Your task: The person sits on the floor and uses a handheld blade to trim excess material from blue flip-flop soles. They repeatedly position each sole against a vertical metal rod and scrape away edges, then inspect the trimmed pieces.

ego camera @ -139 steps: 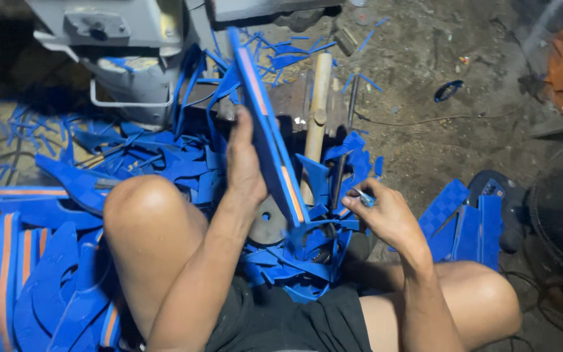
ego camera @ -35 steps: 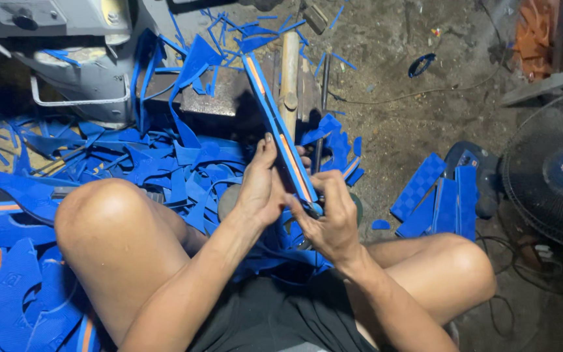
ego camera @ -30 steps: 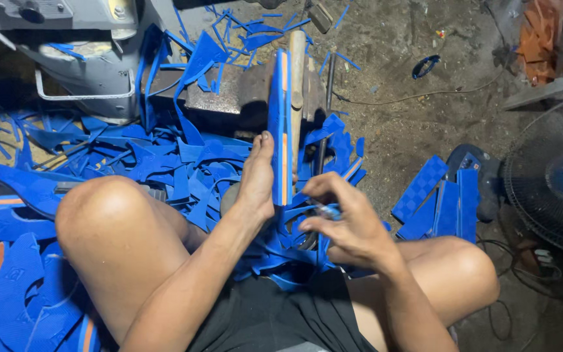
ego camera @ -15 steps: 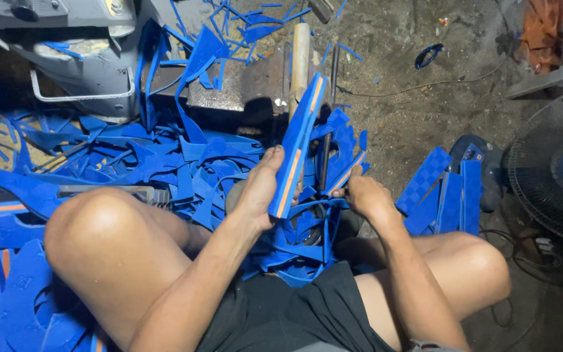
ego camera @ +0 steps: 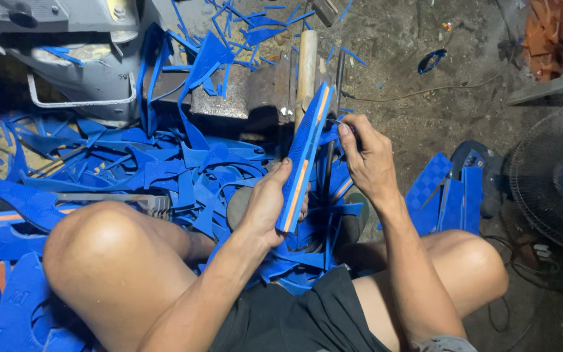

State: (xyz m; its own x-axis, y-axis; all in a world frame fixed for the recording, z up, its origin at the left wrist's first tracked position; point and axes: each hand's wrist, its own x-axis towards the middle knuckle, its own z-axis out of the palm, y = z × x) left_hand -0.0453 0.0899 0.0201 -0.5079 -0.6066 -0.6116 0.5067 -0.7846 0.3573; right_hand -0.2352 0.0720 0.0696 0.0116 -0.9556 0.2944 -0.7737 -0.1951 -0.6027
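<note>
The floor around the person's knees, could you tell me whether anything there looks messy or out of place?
Yes: blue foam offcuts lie strewn in a tangled heap across the dirt floor, some draped over the metal block. Strips also lie scattered farther out.

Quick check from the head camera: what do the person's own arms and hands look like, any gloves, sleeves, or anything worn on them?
Both hands are bare: the left hand and the right hand wear no gloves. Both forearms are uncovered, with no sleeves in view. No watch, ring or wristband shows on either. The only clothing in sight is dark shorts.
</note>
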